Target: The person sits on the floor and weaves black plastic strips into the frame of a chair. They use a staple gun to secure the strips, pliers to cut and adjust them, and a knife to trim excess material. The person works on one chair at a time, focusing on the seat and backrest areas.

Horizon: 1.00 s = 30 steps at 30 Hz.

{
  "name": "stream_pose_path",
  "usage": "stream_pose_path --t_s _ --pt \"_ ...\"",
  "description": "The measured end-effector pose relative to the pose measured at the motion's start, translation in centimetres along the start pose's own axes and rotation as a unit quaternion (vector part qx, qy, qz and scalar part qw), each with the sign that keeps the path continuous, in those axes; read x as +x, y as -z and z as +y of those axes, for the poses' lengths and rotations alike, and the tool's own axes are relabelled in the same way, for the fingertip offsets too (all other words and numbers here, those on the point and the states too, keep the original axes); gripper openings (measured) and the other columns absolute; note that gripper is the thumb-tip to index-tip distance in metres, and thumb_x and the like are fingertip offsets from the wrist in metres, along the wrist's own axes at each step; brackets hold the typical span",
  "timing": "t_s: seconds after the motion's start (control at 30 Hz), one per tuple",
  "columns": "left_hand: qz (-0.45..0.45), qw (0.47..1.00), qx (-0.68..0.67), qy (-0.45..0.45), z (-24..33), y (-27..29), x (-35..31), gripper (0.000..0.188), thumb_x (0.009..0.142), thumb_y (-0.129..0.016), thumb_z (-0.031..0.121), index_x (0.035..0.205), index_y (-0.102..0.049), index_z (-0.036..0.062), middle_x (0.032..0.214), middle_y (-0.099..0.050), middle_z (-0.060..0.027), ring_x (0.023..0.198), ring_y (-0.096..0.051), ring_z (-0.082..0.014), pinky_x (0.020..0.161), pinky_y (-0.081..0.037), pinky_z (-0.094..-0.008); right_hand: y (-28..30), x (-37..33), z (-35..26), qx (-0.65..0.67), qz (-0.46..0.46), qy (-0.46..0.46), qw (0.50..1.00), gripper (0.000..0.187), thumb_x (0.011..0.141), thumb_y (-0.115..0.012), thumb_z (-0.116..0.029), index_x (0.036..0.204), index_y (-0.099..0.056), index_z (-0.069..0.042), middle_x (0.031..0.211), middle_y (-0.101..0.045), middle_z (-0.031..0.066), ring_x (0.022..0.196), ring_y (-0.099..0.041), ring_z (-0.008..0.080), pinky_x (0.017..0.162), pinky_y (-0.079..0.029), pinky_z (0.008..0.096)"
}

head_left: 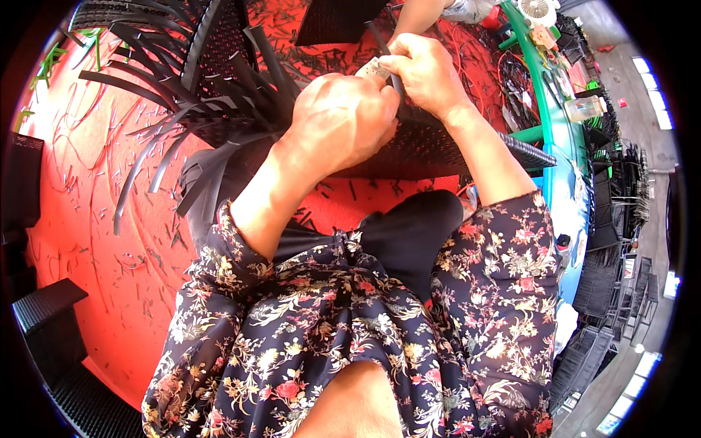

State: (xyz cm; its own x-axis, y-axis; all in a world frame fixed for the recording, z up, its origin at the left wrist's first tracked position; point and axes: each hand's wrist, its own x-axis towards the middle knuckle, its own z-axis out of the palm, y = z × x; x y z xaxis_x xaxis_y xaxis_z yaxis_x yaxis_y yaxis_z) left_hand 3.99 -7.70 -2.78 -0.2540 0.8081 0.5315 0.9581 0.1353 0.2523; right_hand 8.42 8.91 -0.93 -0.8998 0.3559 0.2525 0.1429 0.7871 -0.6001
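A person's right hand (427,77) pinches a black strip (399,87) that lies between it and the curled left hand (343,117), whose grip is hidden, above a woven black panel (431,152).

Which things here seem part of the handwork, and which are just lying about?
Seemingly part of it:
dark strip at the right hand
small pale piece, kind unclear
black woven piece beneath

Seemingly lying about:
dark scraps on the red floor
clear container
white fan
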Motion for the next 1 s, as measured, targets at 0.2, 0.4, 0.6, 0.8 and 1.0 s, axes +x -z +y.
stream_pose_path --t_s 0.2,0.4,0.6,0.8,1.0 --pt "0.021 1.000 -0.008 -0.011 0.0 0.6 0.1 0.024 0.071 -0.069 0.018 0.091 -0.059 0.0106 0.074 -0.058 -0.0060 0.070 -0.061 -0.0276 0.059 -0.048 -0.0397 -1.2 1.7 1.7 0.020 -0.129 -0.055 0.990 0.018 0.074 -0.067 -0.017 0.074 -0.063 0.000 0.064 -0.063 0.0121 0.063 -0.063 0.0202 0.060 -0.049 0.0340" --pt "0.021 0.999 -0.006 -0.046 -0.4 0.2 0.4 0.024 0.073 -0.068 0.018 0.096 -0.063 0.0137 0.075 -0.058 -0.0056 0.071 -0.061 -0.0268 0.060 -0.049 -0.0391 -1.2 2.3 2.4 0.109 -0.274 -0.162 0.942 0.015 0.070 -0.067 -0.011 0.078 -0.066 0.002 0.066 -0.064 0.0091 0.067 -0.061 0.0171 0.063 -0.047 0.0330" --pt "0.025 0.998 -0.018 -0.053 -0.5 -0.1 1.0 0.023 0.074 -0.067 0.019 0.096 -0.064 0.0131 0.076 -0.059 -0.0062 0.070 -0.061 -0.0274 0.061 -0.049 -0.0393 -2.0 2.0 3.2 0.085 -0.109 -0.060 0.989 0.026 0.071 -0.064 -0.004 0.096 -0.065 0.003 0.076 -0.065 0.0101 0.066 -0.060 0.0164 0.063 -0.048 0.0307" --pt "-0.004 0.999 -0.024 -0.025 -0.8 -0.1 1.0 0.023 0.075 -0.067 0.018 0.097 -0.065 0.0126 0.080 -0.061 -0.0070 0.073 -0.062 -0.0287 0.063 -0.050 -0.0392 1.5 1.6 2.5 0.166 -0.294 -0.034 0.941 0.028 0.075 -0.056 -0.002 0.101 -0.064 0.002 0.077 -0.064 0.0052 0.068 -0.057 0.0108 0.064 -0.047 0.0249" --pt "-0.021 0.999 -0.027 -0.023 -1.1 -0.1 1.3 0.024 0.075 -0.066 0.018 0.098 -0.065 0.0113 0.081 -0.061 -0.0083 0.074 -0.062 -0.0300 0.064 -0.050 -0.0392 1.8 1.1 3.1 0.053 -0.287 0.034 0.956 0.023 0.072 -0.061 -0.007 0.093 -0.070 -0.006 0.077 -0.068 0.0057 0.071 -0.062 0.0137 0.070 -0.049 0.0277"
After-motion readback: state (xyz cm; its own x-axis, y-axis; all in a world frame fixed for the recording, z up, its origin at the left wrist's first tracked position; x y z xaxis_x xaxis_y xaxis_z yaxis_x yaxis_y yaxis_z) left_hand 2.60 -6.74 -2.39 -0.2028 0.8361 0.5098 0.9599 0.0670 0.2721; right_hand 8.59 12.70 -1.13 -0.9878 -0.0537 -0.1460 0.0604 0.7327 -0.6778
